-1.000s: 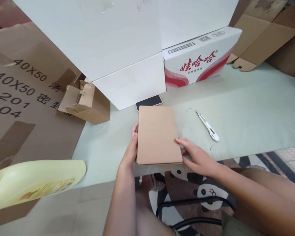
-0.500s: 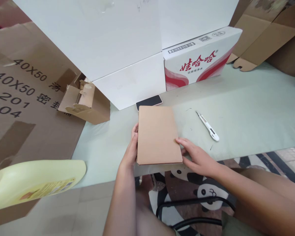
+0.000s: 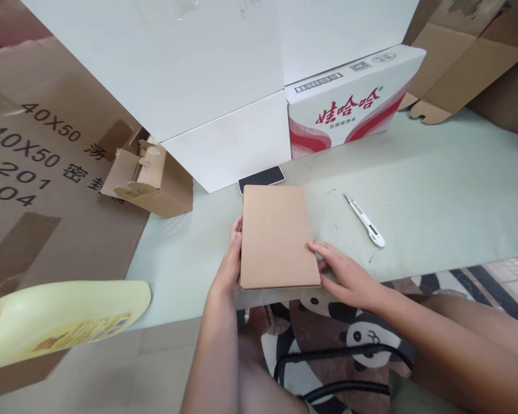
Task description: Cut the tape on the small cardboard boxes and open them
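Observation:
A flat brown cardboard piece (image 3: 276, 236) lies on the pale green table (image 3: 435, 195) near its front edge. My left hand (image 3: 229, 264) grips its left edge, fingers curled against the side. My right hand (image 3: 345, 276) holds its lower right corner, thumb on top and fingers at the edge. A black phone (image 3: 261, 177) lies just beyond the cardboard's far edge. A white utility knife (image 3: 365, 221) rests to the right of the cardboard, apart from my right hand.
Large white boxes (image 3: 190, 75) and a red-and-white printed carton (image 3: 349, 103) stand at the back. A small open brown box (image 3: 149, 178) sits left, by big printed cardboard (image 3: 34, 172). A yellow jug (image 3: 60, 319) lies at lower left. Folded cartons (image 3: 470, 57) lean at right.

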{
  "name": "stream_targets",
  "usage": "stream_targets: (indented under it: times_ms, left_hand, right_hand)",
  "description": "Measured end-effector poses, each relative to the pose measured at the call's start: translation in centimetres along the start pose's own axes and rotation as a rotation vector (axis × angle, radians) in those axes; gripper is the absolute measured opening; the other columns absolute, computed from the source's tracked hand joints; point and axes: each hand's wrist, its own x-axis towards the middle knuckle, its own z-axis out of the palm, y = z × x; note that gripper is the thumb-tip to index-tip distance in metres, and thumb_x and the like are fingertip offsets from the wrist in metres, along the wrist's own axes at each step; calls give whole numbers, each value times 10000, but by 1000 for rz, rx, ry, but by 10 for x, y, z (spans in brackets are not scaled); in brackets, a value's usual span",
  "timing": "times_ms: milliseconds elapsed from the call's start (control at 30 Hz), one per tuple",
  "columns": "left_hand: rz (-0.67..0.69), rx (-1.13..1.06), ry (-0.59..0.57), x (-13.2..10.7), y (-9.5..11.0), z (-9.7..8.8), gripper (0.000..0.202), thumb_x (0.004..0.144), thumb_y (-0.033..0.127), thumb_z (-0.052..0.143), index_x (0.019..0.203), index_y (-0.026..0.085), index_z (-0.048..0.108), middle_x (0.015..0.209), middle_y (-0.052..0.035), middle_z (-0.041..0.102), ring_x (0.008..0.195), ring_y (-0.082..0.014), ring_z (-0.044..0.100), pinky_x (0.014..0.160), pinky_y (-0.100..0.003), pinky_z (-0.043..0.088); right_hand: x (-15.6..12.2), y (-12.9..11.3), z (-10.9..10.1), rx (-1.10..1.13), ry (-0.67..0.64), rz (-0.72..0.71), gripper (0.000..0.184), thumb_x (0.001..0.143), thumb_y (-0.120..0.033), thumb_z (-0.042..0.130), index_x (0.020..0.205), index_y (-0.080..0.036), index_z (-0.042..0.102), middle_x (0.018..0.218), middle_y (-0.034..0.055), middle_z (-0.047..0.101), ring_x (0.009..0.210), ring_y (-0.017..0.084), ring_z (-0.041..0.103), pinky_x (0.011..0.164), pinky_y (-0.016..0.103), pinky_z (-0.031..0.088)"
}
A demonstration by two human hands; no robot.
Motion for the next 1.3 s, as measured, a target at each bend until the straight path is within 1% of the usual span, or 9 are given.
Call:
stream_targets:
  times_ms: [133,367,600,833,1067,1300]
  left_hand:
    - [2,1,-11,0,0,0,591,927,605,495,1460,357,431,1565,-35,418,1440,-292,382,1122,-436,400]
    - [-11,-3,5,0,0,0,572,932,602,488,1452,370,444,1556,-27,432,1437,-290,391,1122,-435,403]
    - [-33,-17,19,0,0,1,593,926,616,489,1462,370,434,1548,-36,443,1427,-293,406,1118,-443,406]
    - [-35,-12,38,1,2,4,596,921,609,501,1452,344,451,1531,-48,464,1424,-303,409,1126,-454,398]
    - [-44,-47,26,2,0,4,614,914,614,513,1458,341,427,1550,-52,436,1427,-300,400,1143,-455,368]
    - [-53,-41,29,2,2,5,589,916,606,516,1436,339,439,1531,-47,455,1412,-298,419,1116,-440,400]
  right_hand:
    - [0,-1,0,-5,8,-8,718,905,-96,453,1525,-373,219,1453,146,459,802,171,706,761,427,605]
    - [0,-2,-1,-7,3,-7,720,910,-96,451,1523,-378,202,1448,155,450,803,167,707,766,431,604]
    - [0,-1,0,-1,4,-2,707,911,-98,450,1521,-367,215,1448,148,450,801,163,702,764,424,607]
    - [1,-3,-1,-21,2,-16,716,903,-85,437,1517,-370,204,1432,160,445,795,164,699,755,421,601]
    - [1,-2,0,-19,2,-10,705,906,-89,445,1513,-362,212,1431,162,445,797,165,694,764,427,602]
    - [1,-1,1,-32,14,-26,689,909,-97,446,1510,-346,220,1423,167,452,772,156,691,748,419,606]
